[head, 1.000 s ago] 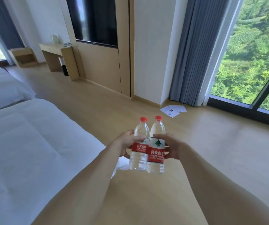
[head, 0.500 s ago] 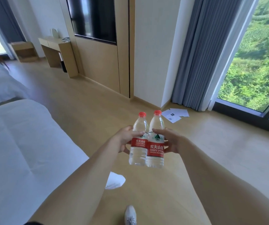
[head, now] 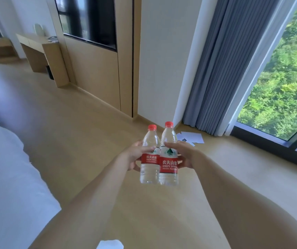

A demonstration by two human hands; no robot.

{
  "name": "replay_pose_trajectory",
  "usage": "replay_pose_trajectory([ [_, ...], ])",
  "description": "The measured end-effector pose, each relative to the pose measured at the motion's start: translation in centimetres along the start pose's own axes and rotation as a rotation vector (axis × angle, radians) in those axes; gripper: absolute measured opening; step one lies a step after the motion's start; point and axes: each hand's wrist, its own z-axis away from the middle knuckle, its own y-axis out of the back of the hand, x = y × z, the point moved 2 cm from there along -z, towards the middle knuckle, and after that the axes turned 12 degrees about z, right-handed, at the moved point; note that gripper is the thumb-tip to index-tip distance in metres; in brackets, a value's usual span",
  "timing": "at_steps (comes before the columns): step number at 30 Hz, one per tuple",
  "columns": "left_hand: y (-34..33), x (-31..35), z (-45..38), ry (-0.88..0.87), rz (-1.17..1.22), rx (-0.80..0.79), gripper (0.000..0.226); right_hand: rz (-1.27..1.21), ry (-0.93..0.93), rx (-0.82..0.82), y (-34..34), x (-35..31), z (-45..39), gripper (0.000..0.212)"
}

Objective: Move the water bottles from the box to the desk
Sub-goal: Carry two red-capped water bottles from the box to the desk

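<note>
Head view shows the left hand (head: 135,155) gripping one water bottle (head: 149,155) and the right hand (head: 183,156) gripping a second water bottle (head: 169,157), both upright, side by side and touching, held in the air above the wooden floor (head: 72,141). Both bottles are out of the box, which is not in view, so I judge the picking part is done for this pair. What is left is to carry them to the desk (head: 43,51), well apart at the far left wall, and set them down there.
</note>
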Motion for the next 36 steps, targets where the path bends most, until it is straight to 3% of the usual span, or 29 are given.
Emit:
replay_pose_trajectory([
  [4, 3.0, 3.9, -3.1, -0.024, 0.013, 0.076, 0.061, 0.025, 0.024, -0.059, -0.6, -4.8, -5.2, 0.045],
  [13, 11.6, 10.9, -8.0, -0.097, 0.061, 0.317, 0.046, 0.093, 0.111, -0.241, -4.9, -15.3, -16.7, 0.049],
  [21, 18.3, 16.7, -14.3, -0.123, 0.144, 0.539, 0.055, 0.173, 0.163, -0.436, -8.6, -24.5, -28.6, 0.051],
  [27, 22.2, 21.3, -18.0, -0.165, 0.239, 0.650, 0.048, 0.232, 0.223, -0.566, -10.7, -31.5, -35.6, 0.041],
  [36, 29.2, 24.6, -21.8, -0.171, 0.300, 0.751, 0.046, 0.335, 0.264, -0.695, -16.4, -38.2, -42.8, 0.043],
])
